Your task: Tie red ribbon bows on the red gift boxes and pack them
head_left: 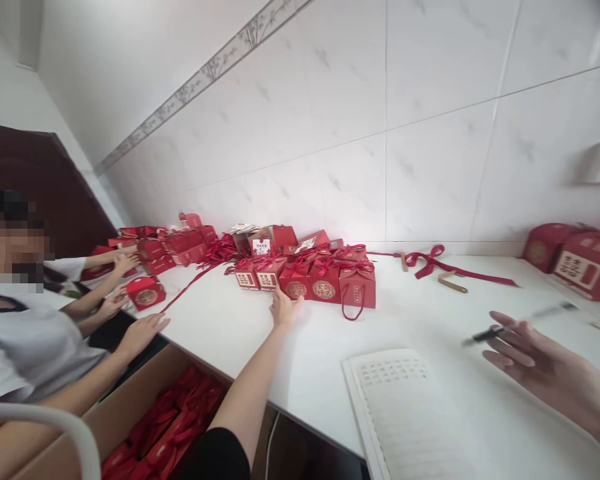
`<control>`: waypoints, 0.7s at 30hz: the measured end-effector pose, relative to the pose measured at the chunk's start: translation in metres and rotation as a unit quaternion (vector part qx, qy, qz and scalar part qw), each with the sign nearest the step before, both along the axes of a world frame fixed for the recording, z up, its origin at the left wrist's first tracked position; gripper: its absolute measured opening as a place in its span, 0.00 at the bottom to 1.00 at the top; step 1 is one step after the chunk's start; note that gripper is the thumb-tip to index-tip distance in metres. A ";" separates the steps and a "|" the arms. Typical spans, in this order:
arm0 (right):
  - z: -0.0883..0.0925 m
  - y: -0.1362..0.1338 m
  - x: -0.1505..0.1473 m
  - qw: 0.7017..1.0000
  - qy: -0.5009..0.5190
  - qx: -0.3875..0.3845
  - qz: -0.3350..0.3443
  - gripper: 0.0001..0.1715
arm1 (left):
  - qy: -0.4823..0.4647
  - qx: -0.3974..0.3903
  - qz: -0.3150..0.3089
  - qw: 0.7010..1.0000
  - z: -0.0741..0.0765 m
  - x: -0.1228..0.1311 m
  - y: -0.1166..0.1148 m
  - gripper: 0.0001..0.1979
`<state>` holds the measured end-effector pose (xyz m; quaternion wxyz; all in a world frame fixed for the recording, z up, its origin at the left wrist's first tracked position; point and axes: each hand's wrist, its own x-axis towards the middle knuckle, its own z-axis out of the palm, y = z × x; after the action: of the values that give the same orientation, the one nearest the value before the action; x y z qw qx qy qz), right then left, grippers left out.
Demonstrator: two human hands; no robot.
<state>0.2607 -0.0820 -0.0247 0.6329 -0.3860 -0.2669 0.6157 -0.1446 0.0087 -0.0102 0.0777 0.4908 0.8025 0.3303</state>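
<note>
My left hand (284,311) reaches across the table and touches the front of a row of red gift boxes (325,288). Its thumb stands apart from the fingers and I see no grip around a box. Gold round emblems and white labels mark the boxes, and ribbons lie on top. On the right, my right hand (530,357) holds a pen (495,333) between its fingers above the table, slightly blurred. Below and to the left of this hand lies an open notebook (400,407) with handwritten rows at the top of its page.
Loose red ribbon (430,262) and tan strips (453,283) lie near the wall. More red boxes (575,260) stand at the far right. People at left handle a red box (146,293). A cardboard carton (93,430) of red packages stands below the table edge.
</note>
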 end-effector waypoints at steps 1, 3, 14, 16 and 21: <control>0.003 -0.001 -0.003 1.000 -0.009 -0.011 0.007 0.21 | 0.001 0.003 0.001 1.000 0.000 0.000 0.000 0.38; 0.008 0.000 -0.012 1.000 -0.009 -0.011 0.012 0.24 | 0.005 0.009 0.003 1.000 0.001 -0.001 0.000 0.38; 0.014 -0.002 -0.017 0.998 -0.007 0.032 0.050 0.24 | 0.016 0.024 -0.005 1.000 -0.003 -0.004 0.007 0.38; 0.012 -0.001 -0.018 0.998 -0.009 0.039 0.046 0.25 | 0.016 0.024 -0.009 1.000 -0.003 -0.004 0.006 0.37; 0.009 -0.001 -0.017 0.998 0.009 0.028 0.055 0.24 | 0.007 0.018 -0.014 1.000 -0.001 -0.004 0.004 0.37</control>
<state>0.2436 -0.0826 -0.0154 0.6108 -0.3471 -0.2992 0.6458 -0.1489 0.0131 -0.0108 0.0678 0.5052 0.7902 0.3401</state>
